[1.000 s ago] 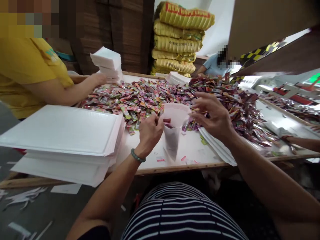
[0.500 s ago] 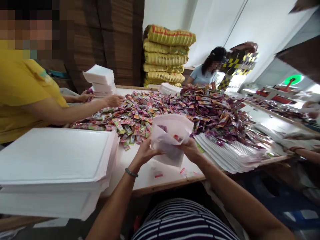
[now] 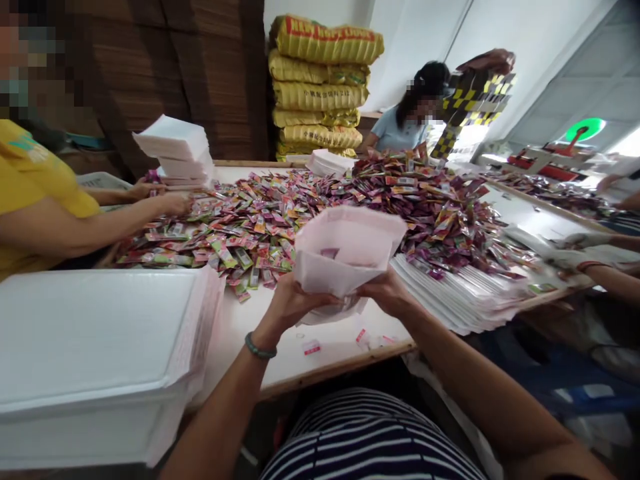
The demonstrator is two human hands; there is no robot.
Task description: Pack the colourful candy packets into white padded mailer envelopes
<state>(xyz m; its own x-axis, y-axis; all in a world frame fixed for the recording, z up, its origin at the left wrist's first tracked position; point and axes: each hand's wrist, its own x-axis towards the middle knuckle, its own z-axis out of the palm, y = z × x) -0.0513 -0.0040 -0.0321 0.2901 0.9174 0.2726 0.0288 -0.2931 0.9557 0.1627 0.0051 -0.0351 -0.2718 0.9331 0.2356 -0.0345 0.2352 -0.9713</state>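
Observation:
Between my two hands is a white bubble mailer [image 3: 345, 267], its mouth gaping up toward me. Inside it a small purple packet shows near the left; the lower contents are hidden. My left hand [image 3: 293, 300] grips the mailer's lower left side, thumb on the front. On the lower right side, my right hand [image 3: 385, 290] holds it the same way. Beyond the mailer spreads a large heap of small colourful packets [image 3: 260, 227], pink and green at left, purple at right. A fanned stack of white mailers [image 3: 455, 300] lies right of my right hand.
A tall pile of large white mailers [image 3: 95, 333] stands at the left. A person in yellow [image 3: 40, 200] reaches beside a white stack [image 3: 175, 150]. Gloved hands [image 3: 575, 250] work at the right. Red-printed scraps [image 3: 312, 348] lie near the table's wooden edge [image 3: 340, 369].
The mailer's mouth has widened and tipped toward me, between my hands. My view has shifted slightly. The person in yellow has drawn one hand back toward the white stack.

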